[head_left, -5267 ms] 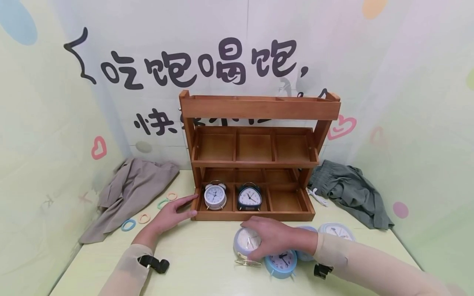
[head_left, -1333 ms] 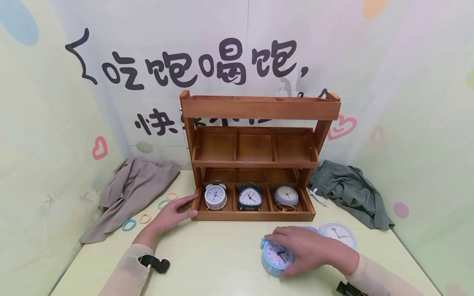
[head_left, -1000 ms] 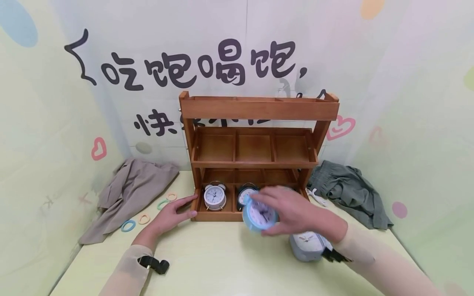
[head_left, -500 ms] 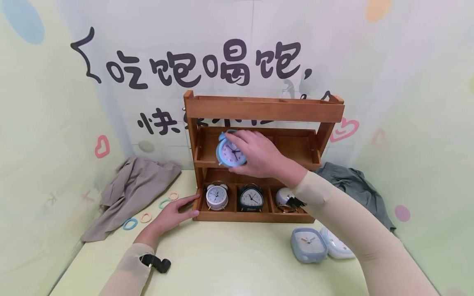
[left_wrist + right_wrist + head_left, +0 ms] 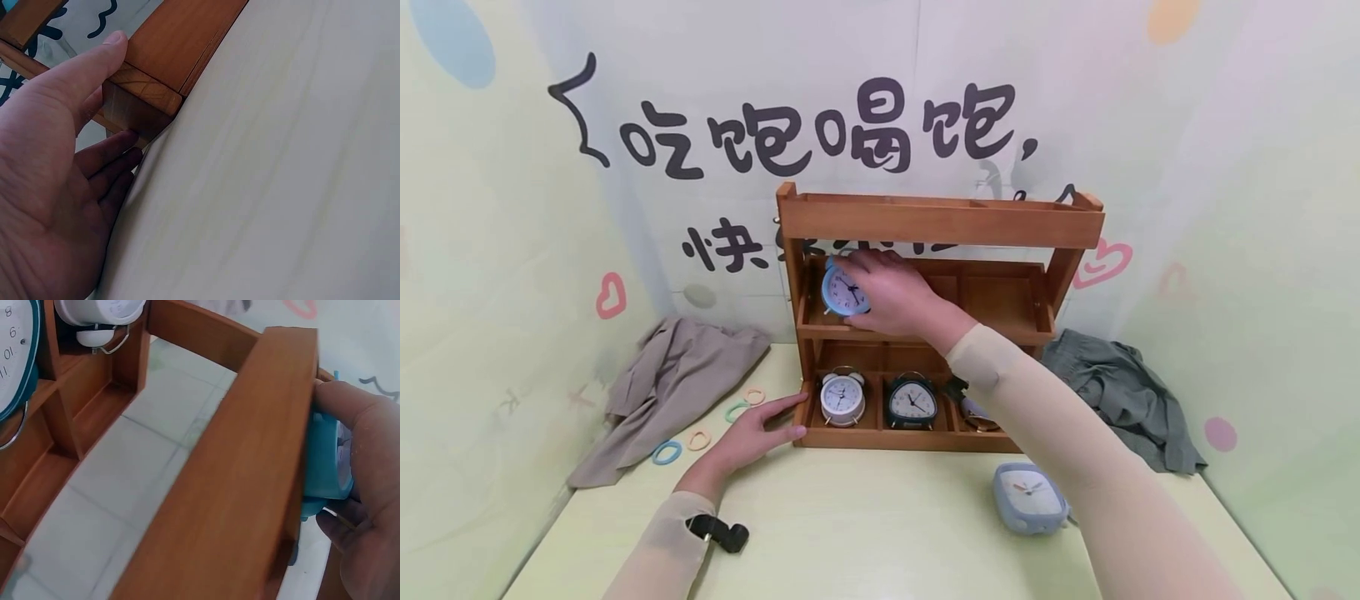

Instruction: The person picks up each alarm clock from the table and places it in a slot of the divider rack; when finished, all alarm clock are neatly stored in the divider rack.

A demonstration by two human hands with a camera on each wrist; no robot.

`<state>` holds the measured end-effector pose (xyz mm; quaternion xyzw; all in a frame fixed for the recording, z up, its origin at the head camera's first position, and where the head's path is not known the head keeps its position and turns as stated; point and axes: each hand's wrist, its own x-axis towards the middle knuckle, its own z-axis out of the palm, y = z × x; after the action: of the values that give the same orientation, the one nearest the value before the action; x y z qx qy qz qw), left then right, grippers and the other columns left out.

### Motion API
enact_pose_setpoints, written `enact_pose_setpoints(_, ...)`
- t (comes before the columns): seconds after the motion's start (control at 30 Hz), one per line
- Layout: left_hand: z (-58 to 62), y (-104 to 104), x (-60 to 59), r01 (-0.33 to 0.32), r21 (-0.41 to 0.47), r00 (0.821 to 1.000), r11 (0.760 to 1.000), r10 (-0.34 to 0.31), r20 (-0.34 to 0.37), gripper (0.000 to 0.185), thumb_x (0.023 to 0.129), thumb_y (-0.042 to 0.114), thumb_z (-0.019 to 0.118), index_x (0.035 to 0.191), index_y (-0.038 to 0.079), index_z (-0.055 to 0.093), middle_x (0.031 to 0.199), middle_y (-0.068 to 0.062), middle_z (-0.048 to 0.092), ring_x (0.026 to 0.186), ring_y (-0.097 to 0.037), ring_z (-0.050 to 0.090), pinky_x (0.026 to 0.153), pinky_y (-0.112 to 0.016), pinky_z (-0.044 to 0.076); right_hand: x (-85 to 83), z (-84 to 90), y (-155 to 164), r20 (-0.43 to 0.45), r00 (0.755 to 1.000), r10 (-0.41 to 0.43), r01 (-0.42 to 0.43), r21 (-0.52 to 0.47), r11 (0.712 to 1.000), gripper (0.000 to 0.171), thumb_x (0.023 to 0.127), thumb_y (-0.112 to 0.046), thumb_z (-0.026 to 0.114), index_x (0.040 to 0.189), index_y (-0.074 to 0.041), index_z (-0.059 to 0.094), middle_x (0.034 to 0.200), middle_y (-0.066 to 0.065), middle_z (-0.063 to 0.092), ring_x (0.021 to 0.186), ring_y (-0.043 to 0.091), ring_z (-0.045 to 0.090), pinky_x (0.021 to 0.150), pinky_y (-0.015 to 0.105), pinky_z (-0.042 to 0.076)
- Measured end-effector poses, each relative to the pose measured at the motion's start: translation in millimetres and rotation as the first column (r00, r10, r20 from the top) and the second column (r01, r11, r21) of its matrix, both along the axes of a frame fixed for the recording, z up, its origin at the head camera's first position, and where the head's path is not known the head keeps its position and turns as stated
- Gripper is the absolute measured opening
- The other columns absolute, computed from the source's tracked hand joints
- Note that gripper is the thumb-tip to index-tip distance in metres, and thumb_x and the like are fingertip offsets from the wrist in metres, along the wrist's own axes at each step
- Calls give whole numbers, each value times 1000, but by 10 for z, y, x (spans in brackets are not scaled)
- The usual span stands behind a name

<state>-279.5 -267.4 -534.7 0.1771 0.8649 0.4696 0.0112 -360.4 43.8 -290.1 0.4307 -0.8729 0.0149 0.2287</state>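
A three-tier wooden rack (image 5: 940, 218) stands at the back of the table. My right hand (image 5: 887, 292) grips a light blue round alarm clock (image 5: 842, 290) at the left compartment of the middle shelf; in the right wrist view the blue clock (image 5: 325, 469) sits behind the shelf's front rail (image 5: 250, 481). My left hand (image 5: 752, 433) rests flat with straight fingers against the rack's bottom left corner (image 5: 140, 100). The bottom shelf holds a white twin-bell clock (image 5: 841, 398), a dark clock (image 5: 912, 402) and a third clock mostly hidden by my forearm.
A blue-grey square clock (image 5: 1030, 498) lies on the table at the right. A beige cloth (image 5: 662, 392) and coloured hair rings (image 5: 700, 437) lie at the left, a grey-green cloth (image 5: 1120, 396) at the right. Walls close in on three sides.
My right hand lifted the blue clock from the table up to the middle shelf, then moved it left to the left compartment. The left hand stayed at the rack's corner.
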Motion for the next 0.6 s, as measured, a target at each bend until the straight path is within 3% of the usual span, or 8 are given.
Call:
enact_pose_setpoints(0.37, -6, 4, -12, 8, 12, 1000, 1000, -8, -17, 65, 101, 38, 84, 160, 22, 63, 164, -8, 59, 156, -40, 47, 129, -61, 35, 16, 15, -153, -95, 993, -70, 85, 164, 983, 98, 91, -51, 92, 168, -10, 48, 160, 17, 55, 145, 37, 54, 119, 53, 52)
enact_pose_setpoints(0.6, -2, 8, -8, 3, 1, 1000, 1000, -3, -10, 65, 102, 39, 84, 161, 24, 63, 164, -7, 59, 157, -39, 47, 129, -62, 34, 119, 53, -249, -164, 982, -89, 128, 240, 962, 81, 98, -40, 85, 165, -8, 52, 160, 18, 56, 147, 37, 54, 121, 47, 52)
